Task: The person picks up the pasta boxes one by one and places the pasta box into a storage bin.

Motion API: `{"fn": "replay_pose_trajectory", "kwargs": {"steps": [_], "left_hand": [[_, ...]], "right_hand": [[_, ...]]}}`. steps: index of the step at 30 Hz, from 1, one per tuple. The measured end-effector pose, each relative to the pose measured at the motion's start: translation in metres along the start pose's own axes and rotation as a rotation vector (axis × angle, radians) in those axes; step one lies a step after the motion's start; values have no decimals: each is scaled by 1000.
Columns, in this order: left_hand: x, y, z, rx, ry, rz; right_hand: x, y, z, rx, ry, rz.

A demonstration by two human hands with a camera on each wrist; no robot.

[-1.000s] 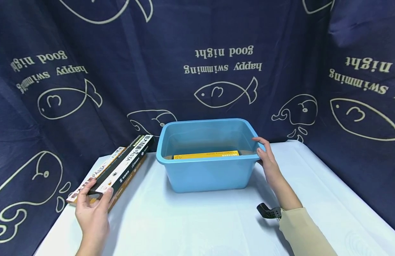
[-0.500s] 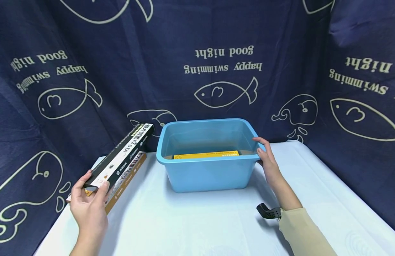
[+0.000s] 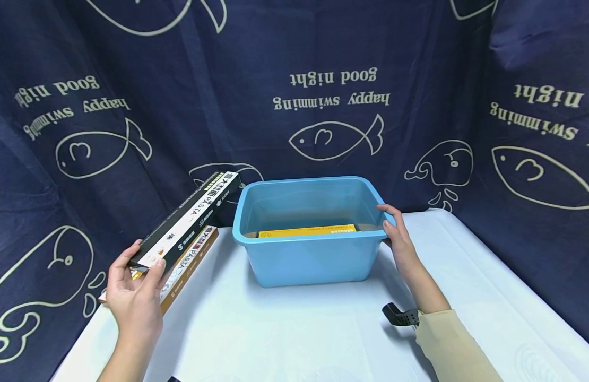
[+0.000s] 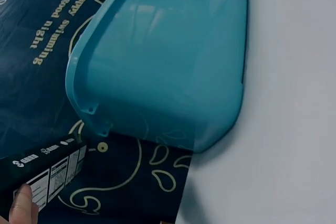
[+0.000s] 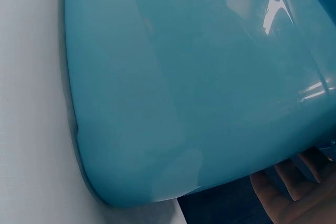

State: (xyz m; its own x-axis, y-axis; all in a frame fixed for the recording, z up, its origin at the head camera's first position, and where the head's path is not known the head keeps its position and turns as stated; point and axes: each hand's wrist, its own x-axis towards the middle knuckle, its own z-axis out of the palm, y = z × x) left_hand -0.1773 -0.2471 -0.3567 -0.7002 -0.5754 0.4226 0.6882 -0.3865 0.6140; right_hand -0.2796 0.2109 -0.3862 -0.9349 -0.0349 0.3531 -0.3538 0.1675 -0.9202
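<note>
Long black-and-white cardboard box [image 3: 190, 218] is pinched by left hand [image 3: 136, 297], right hand [image 3: 399, 240] gripping blue plastic bin [image 3: 313, 260] at three o'clock.

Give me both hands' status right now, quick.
Left hand: closed, holding the black-and-white pasta box by its near end.
Right hand: closed, gripping the blue bin at its right-side rim.
</note>
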Motion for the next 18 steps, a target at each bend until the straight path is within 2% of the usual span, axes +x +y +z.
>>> {"fn": "replay_pose_trajectory", "kwargs": {"steps": [5,13,18], "left_hand": [[2,0,6,-21,-39,-10],[4,2,17,39,-88,-54],[6,3,23,67,-142,-74]], "right_hand": [[1,-1,1,6,0,1],[1,0,0,12,7,-5],[1,0,0,18,3,-6]]}}
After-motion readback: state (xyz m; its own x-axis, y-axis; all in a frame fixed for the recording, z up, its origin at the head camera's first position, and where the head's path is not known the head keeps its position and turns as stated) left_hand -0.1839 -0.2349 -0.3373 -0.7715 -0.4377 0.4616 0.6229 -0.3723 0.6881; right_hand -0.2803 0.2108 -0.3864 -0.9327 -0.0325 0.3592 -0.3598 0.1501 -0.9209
